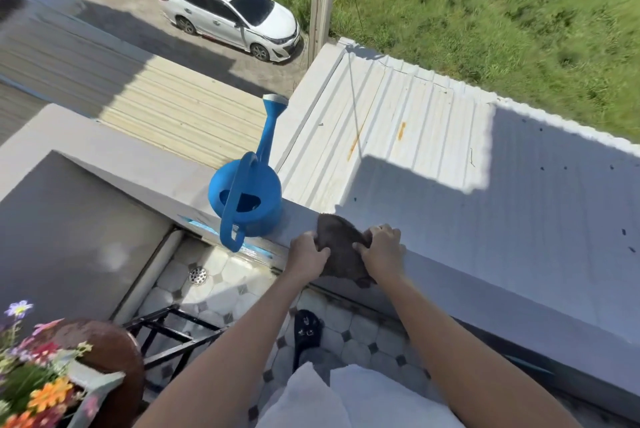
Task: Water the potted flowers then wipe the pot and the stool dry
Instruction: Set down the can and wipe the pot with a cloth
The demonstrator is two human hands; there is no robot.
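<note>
Fingers: those of your left hand curl over the left edge of the dark cloth, those of your right hand curl over its right edge, so both hands grip it between them, a little right of the frame's centre. Cloth: dark brown, draped across the top of the grey parapet wall, its lower end hanging over the inner face. Watering can: blue plastic, upright on the same wall top just left of the cloth and apart from it, spout pointing toward the upper part of the frame, handle arching over its open top and down the near side. Potted flowers: lower left corner, orange, red, pink and purple blooms, only partly in view. Stool: round brown seat beneath the flowers, lower left, with a black metal frame showing beside it toward the centre. Floor: pale tiles with small dark diamonds, a round metal drain left of centre. Your foot in a dark slipper stands on the tiles at lower centre. Beyond the wall: corrugated roof at right, white car on the road at upper left, grass at upper right.
</note>
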